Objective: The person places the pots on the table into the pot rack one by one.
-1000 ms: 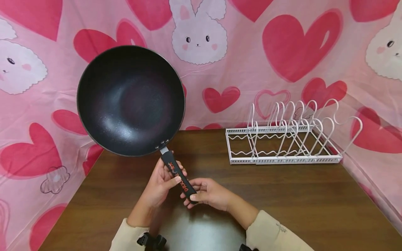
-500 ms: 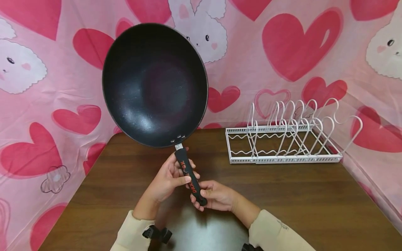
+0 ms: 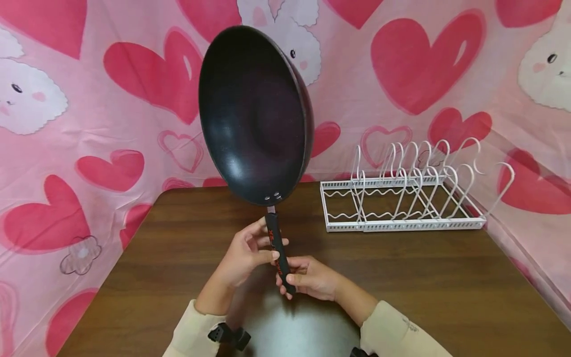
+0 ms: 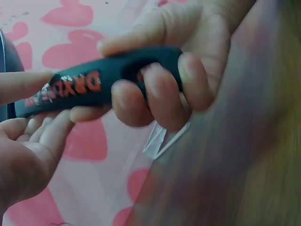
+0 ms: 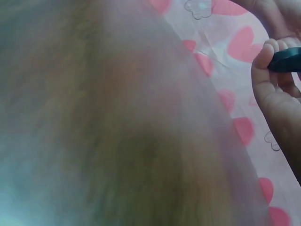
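Observation:
A dark wok (image 3: 254,119) is held up above the table, its bowl raised and turned partly to the right so some of its outer side shows. My left hand (image 3: 247,253) grips the upper part of the black handle (image 3: 275,238), thumb across the front. Lower down, my right hand (image 3: 312,280) pinches the handle's end between thumb and fingers. The left wrist view shows orange lettering on the handle (image 4: 80,84) and the right hand's fingers (image 4: 164,89) curled around its end, near a hanging hole. Only the handle's tip (image 5: 286,60) appears in the right wrist view.
A white wire rack (image 3: 403,225) with several curved upright dividers stands at the right rear of the brown wooden table (image 3: 401,277). Behind and beside the table hangs a pink cloth (image 3: 348,74) with hearts and rabbits.
The wok has moved right and up in the head view, and its bowl has turned so its outer right side now shows. Both hands moved slightly right with the handle.

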`<action>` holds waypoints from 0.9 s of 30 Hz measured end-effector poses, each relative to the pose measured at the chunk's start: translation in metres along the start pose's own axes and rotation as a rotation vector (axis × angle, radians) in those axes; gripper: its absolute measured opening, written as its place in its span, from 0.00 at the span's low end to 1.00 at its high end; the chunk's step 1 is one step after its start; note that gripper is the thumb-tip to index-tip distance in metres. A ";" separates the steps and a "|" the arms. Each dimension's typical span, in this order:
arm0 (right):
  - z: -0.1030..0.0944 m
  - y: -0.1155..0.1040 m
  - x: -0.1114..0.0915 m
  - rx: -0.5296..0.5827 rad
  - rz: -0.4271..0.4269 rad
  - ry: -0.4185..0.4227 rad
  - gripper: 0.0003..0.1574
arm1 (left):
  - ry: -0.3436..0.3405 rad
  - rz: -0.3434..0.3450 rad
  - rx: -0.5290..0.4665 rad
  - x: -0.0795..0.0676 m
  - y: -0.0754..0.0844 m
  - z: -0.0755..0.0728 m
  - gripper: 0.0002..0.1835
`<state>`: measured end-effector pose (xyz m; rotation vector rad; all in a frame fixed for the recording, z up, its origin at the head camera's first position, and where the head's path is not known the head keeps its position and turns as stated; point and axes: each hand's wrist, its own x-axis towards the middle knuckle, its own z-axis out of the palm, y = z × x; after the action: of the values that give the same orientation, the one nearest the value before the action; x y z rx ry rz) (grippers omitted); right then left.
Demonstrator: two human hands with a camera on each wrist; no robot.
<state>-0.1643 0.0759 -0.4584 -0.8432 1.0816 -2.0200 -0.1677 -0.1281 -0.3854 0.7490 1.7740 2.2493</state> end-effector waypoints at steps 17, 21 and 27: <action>-0.001 -0.006 -0.036 -0.153 -0.083 0.193 0.27 | 0.113 -0.126 0.010 0.025 -0.011 0.035 0.31; -0.002 -0.010 -0.046 -0.201 -0.120 0.217 0.23 | 0.137 -0.111 0.044 0.030 -0.009 0.045 0.32; -0.005 -0.016 -0.063 -0.266 -0.133 0.272 0.22 | 0.110 -0.081 0.062 0.038 -0.010 0.060 0.31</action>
<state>-0.1379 0.1352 -0.4602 -0.8047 1.5082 -2.1778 -0.1725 -0.0575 -0.3754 0.5627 1.8944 2.2317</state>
